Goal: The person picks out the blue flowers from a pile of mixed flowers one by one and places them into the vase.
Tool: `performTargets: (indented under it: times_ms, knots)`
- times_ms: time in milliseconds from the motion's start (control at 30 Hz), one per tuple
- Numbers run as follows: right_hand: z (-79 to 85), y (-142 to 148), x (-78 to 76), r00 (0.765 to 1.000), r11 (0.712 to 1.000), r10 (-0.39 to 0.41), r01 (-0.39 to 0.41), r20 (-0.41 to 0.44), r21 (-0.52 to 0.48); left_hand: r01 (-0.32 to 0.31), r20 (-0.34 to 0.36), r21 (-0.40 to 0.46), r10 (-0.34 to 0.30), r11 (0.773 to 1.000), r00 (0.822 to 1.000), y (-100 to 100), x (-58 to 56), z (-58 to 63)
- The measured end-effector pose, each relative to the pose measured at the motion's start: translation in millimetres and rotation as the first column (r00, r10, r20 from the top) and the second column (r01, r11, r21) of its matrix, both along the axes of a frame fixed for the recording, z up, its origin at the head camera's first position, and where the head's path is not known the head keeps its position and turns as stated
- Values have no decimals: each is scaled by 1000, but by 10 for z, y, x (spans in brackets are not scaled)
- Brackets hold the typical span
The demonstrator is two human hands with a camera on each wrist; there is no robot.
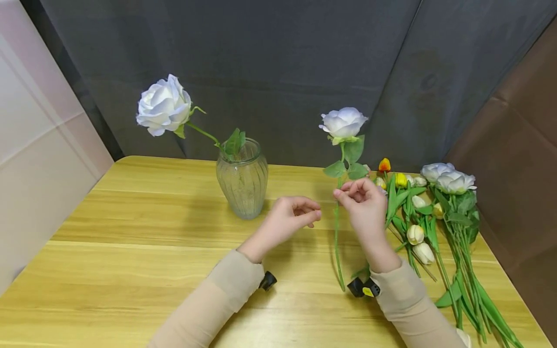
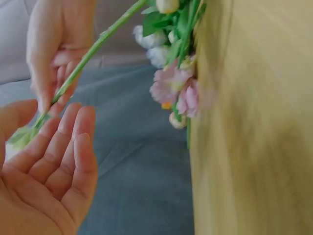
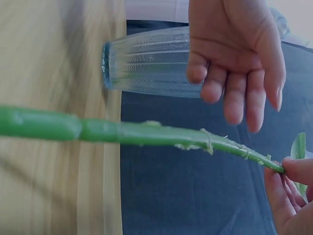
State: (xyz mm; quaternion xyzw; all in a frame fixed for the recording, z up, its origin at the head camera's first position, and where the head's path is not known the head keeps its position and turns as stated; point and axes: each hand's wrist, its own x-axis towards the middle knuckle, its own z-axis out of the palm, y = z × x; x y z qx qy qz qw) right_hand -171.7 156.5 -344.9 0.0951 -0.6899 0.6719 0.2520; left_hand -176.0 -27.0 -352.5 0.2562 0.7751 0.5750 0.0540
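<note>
My right hand (image 1: pixel 364 205) pinches the green stem of a white rose (image 1: pixel 344 123) between thumb and fingers, just below its leaves. The rose stands upright, bloom at the top, its bare stem (image 3: pixel 161 134) hanging down toward me. To the left of that stem is my left hand (image 1: pixel 289 220), fingers loosely bent and holding nothing; its palm (image 2: pixel 39 196) faces the stem in the left wrist view. A ribbed clear glass vase (image 1: pixel 242 181) stands behind my left hand. It holds another white rose (image 1: pixel 164 105), which leans far out to the left.
At the right of the wooden table (image 1: pixel 130 232) lie several tulips (image 1: pixel 415 234) in white, yellow and orange, beside a bunch of white roses (image 1: pixel 454 181) with long stems. Pink flowers (image 2: pixel 176 88) show in the left wrist view. A dark curtain (image 1: pixel 261 72) hangs behind the table.
</note>
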Motion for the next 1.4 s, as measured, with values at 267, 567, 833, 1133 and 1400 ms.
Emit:
performTargets:
  times_ms: [267,567,833,1133,1400]
  knots:
    - [-27,-60,38,1000,1000,27,-27,-6,16,2,89,65,-8,998,996,144,8,-140]
    - [-27,-102,55,999,999,39,-38,-29,14,38,138,148,-58,988,989,246,58,-202]
    - [-45,-123,60,997,999,51,-50,-50,16,31,173,209,-68,978,983,269,80,-226]
    - [-47,-122,60,997,998,56,-56,-43,8,47,146,199,-77,979,986,263,90,-203]
    - [-66,-96,31,997,997,73,-73,-35,3,69,182,198,-106,978,978,231,69,-187]
